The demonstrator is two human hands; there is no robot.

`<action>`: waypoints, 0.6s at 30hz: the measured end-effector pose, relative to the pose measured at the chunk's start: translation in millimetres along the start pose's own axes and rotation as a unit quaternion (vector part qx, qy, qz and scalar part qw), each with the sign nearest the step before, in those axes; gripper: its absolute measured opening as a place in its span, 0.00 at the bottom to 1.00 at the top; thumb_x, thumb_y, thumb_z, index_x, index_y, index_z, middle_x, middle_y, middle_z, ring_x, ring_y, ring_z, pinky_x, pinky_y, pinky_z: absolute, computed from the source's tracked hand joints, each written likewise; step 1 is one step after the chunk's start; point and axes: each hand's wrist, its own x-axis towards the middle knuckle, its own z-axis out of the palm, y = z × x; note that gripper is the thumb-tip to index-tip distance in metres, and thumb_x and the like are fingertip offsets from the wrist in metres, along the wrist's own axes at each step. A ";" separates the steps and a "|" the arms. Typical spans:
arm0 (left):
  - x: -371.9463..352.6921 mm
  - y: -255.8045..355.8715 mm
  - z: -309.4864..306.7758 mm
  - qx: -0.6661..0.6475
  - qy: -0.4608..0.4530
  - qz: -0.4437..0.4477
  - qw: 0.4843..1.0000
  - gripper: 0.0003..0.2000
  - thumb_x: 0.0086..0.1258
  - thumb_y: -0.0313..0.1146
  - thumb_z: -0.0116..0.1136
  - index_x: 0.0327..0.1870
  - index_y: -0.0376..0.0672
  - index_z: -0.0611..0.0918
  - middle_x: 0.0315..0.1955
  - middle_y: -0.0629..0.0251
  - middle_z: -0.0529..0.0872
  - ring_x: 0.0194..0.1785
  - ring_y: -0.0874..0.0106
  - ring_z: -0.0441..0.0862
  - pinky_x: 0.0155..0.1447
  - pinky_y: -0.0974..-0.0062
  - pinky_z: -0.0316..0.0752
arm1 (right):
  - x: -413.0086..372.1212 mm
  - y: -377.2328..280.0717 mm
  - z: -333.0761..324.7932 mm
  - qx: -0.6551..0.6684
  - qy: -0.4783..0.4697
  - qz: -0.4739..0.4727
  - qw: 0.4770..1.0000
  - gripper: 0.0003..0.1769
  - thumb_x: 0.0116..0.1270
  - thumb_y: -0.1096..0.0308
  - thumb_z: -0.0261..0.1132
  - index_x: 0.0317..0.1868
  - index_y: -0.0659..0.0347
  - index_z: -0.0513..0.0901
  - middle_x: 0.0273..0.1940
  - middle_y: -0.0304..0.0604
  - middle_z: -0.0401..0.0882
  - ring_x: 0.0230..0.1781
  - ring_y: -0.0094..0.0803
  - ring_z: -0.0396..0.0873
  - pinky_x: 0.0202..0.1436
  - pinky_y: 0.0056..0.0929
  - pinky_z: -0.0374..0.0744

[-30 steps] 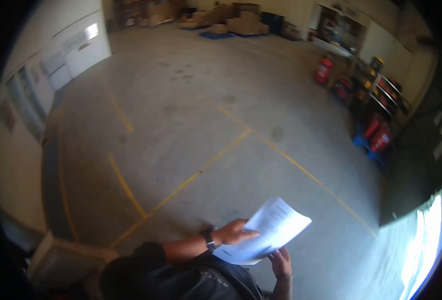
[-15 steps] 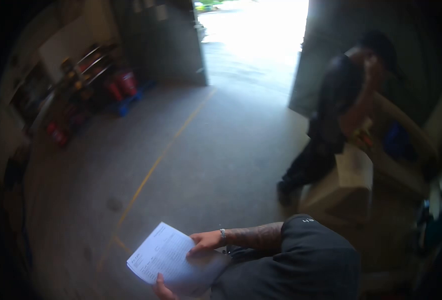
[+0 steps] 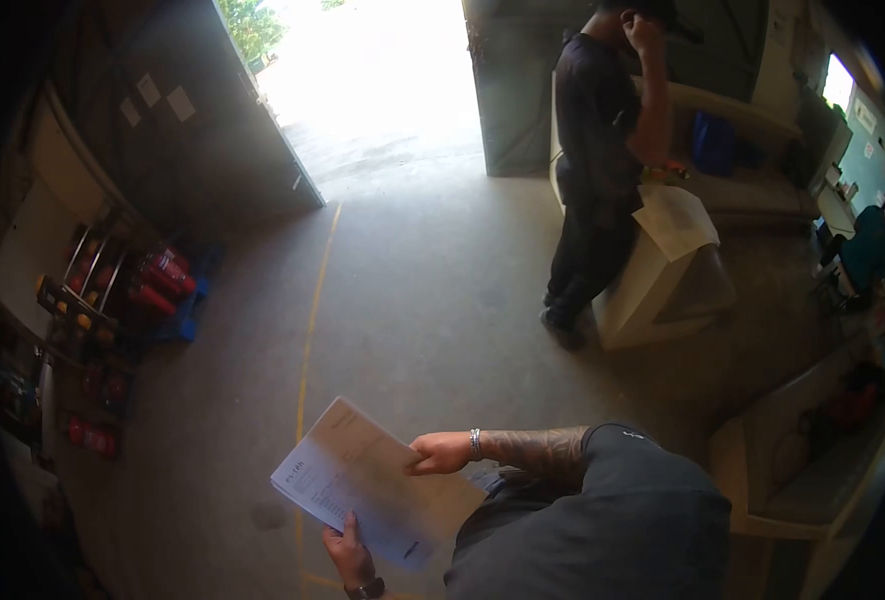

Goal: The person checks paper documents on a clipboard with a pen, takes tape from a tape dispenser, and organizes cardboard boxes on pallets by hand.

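Note:
A thin stack of printed paper sheets is held in front of my body, tilted, with lines of text on the top page. My left hand, with a dark watch on the wrist, grips the lower left edge, thumb on top. At the upper right edge, my right hand holds the same sheets; a metal bracelet circles that wrist. The fingers beneath the paper are hidden. Part of the print is blurred and shaded.
A person in dark clothes stands by a pale angular block, one hand raised to the head. Red fire extinguishers stand by a blue pallet at left. A yellow line crosses the floor toward the open doorway. A bench is at right.
My view has turned to the right, so the doorway and the person appear further left. My left hand and its watch show more fully. Both hands keep hold of the paper sheets.

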 end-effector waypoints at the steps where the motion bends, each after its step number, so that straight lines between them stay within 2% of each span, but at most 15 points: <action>1: 1.9 5.8 -15.8 0.019 -0.024 0.003 1.000 0.14 0.69 0.28 0.53 0.52 0.32 0.73 0.44 0.61 0.80 0.42 0.74 0.77 0.49 0.76 0.71 | 12.1 -5.0 8.5 -0.004 0.013 0.009 1.000 0.15 0.66 0.61 0.58 0.46 0.64 0.79 0.36 0.44 0.83 0.37 0.25 0.77 0.45 0.31 0.74; 2: 9.0 6.3 -28.2 0.015 -0.026 0.005 1.000 0.14 0.69 0.28 0.53 0.52 0.32 0.73 0.44 0.61 0.80 0.42 0.74 0.77 0.49 0.76 0.71 | 28.5 -4.8 8.3 -0.009 0.014 0.010 1.000 0.15 0.66 0.61 0.58 0.46 0.64 0.79 0.36 0.44 0.83 0.37 0.25 0.77 0.45 0.31 0.74; 4: 9.3 -0.9 -67.8 0.042 0.076 -0.059 0.994 0.18 0.71 0.34 0.51 0.61 0.45 0.68 0.54 0.68 0.75 0.52 0.74 0.73 0.53 0.73 0.68 | 60.7 12.8 17.3 0.015 0.058 -0.004 0.998 0.15 0.66 0.62 0.57 0.45 0.65 0.79 0.35 0.43 0.83 0.37 0.25 0.76 0.45 0.30 0.75; 5: 8.4 -4.3 -87.7 0.045 0.063 -0.067 0.995 0.18 0.71 0.34 0.51 0.61 0.45 0.68 0.54 0.68 0.75 0.52 0.74 0.73 0.53 0.73 0.68 | 72.4 27.1 20.4 0.047 0.125 -0.002 0.991 0.14 0.66 0.63 0.56 0.43 0.65 0.79 0.33 0.40 0.82 0.37 0.24 0.76 0.44 0.30 0.75; 6: 9.7 -8.0 -106.4 0.052 0.094 -0.105 0.989 0.18 0.72 0.36 0.50 0.61 0.48 0.68 0.54 0.70 0.74 0.51 0.74 0.73 0.52 0.73 0.67 | 79.4 34.2 16.5 0.172 0.170 0.062 0.968 0.13 0.65 0.64 0.57 0.42 0.66 0.80 0.32 0.37 0.81 0.35 0.23 0.76 0.41 0.28 0.76; 8: 16.9 -13.2 -135.7 0.064 0.113 -0.141 0.982 0.18 0.72 0.39 0.50 0.61 0.51 0.68 0.55 0.72 0.74 0.50 0.74 0.72 0.52 0.72 0.67 | 71.9 57.1 -5.9 0.233 0.277 0.101 0.927 0.13 0.68 0.63 0.58 0.40 0.65 0.80 0.32 0.33 0.80 0.29 0.19 0.74 0.31 0.23 0.75; 9: 18.5 -15.5 -145.0 0.069 0.094 -0.160 0.980 0.18 0.72 0.40 0.50 0.61 0.51 0.68 0.54 0.73 0.74 0.50 0.74 0.72 0.52 0.72 0.66 | 61.2 91.5 -20.3 0.280 0.325 0.036 0.903 0.12 0.67 0.63 0.58 0.35 0.64 0.80 0.29 0.32 0.79 0.25 0.19 0.73 0.24 0.22 0.72; 10: 20.1 -17.7 -156.9 0.075 0.076 -0.181 0.978 0.18 0.72 0.41 0.50 0.60 0.51 0.68 0.53 0.73 0.74 0.50 0.74 0.72 0.52 0.71 0.66 | 45.1 64.3 -29.0 0.255 0.445 0.152 0.845 0.12 0.66 0.63 0.58 0.31 0.65 0.78 0.27 0.34 0.78 0.24 0.20 0.74 0.21 0.23 0.70; 11: 27.9 -24.9 -170.2 0.085 0.048 -0.189 0.977 0.17 0.72 0.41 0.50 0.59 0.51 0.70 0.52 0.73 0.75 0.49 0.75 0.74 0.51 0.72 0.67 | 26.8 66.3 -39.2 0.160 0.556 0.186 0.794 0.18 0.61 0.61 0.59 0.29 0.74 0.78 0.23 0.41 0.78 0.24 0.26 0.74 0.25 0.32 0.73; 12: 30.8 -17.3 -181.4 0.091 0.036 -0.194 0.976 0.17 0.72 0.41 0.50 0.59 0.51 0.70 0.52 0.73 0.75 0.49 0.75 0.74 0.51 0.72 0.67 | 5.6 86.5 -50.7 0.071 0.632 0.162 0.755 0.20 0.61 0.61 0.59 0.29 0.75 0.78 0.24 0.44 0.79 0.26 0.27 0.75 0.28 0.33 0.74; 13: 38.1 -11.5 -185.1 0.104 0.023 -0.187 0.977 0.15 0.72 0.36 0.50 0.58 0.48 0.71 0.50 0.73 0.77 0.46 0.76 0.75 0.49 0.76 0.68 | -11.3 119.2 -63.2 0.170 0.743 0.074 0.644 0.19 0.61 0.62 0.59 0.30 0.76 0.78 0.25 0.44 0.79 0.27 0.27 0.75 0.30 0.33 0.75; 14: 46.2 -4.4 -188.8 0.116 0.011 -0.178 0.977 0.14 0.71 0.31 0.51 0.56 0.45 0.72 0.48 0.72 0.78 0.44 0.77 0.77 0.48 0.80 0.69 | -41.6 109.9 -69.0 0.159 0.806 0.010 0.569 0.18 0.60 0.63 0.59 0.31 0.78 0.78 0.26 0.44 0.80 0.28 0.27 0.75 0.30 0.32 0.75; 15: 54.0 0.9 -198.1 0.122 0.004 -0.177 0.977 0.14 0.71 0.31 0.51 0.56 0.45 0.72 0.48 0.72 0.78 0.44 0.77 0.77 0.48 0.80 0.69 | -69.9 56.7 -53.6 0.128 0.844 0.017 0.520 0.18 0.61 0.65 0.60 0.37 0.78 0.78 0.32 0.47 0.80 0.32 0.31 0.78 0.34 0.34 0.76; 17: 62.3 9.4 -225.6 0.117 -0.086 -0.077 0.986 0.13 0.72 0.33 0.51 0.54 0.43 0.73 0.42 0.69 0.80 0.35 0.81 0.78 0.36 0.85 0.71 | -116.6 12.0 -35.9 0.174 0.890 0.056 0.418 0.20 0.59 0.63 0.59 0.36 0.79 0.78 0.29 0.48 0.80 0.26 0.31 0.77 0.26 0.35 0.75; 18: 61.4 16.9 -240.8 0.118 -0.093 -0.080 0.985 0.13 0.72 0.33 0.51 0.54 0.43 0.73 0.42 0.69 0.80 0.35 0.81 0.78 0.36 0.85 0.71 | -140.9 16.3 -35.5 0.183 0.907 0.046 0.378 0.18 0.58 0.64 0.58 0.33 0.77 0.79 0.28 0.47 0.80 0.23 0.31 0.77 0.22 0.33 0.73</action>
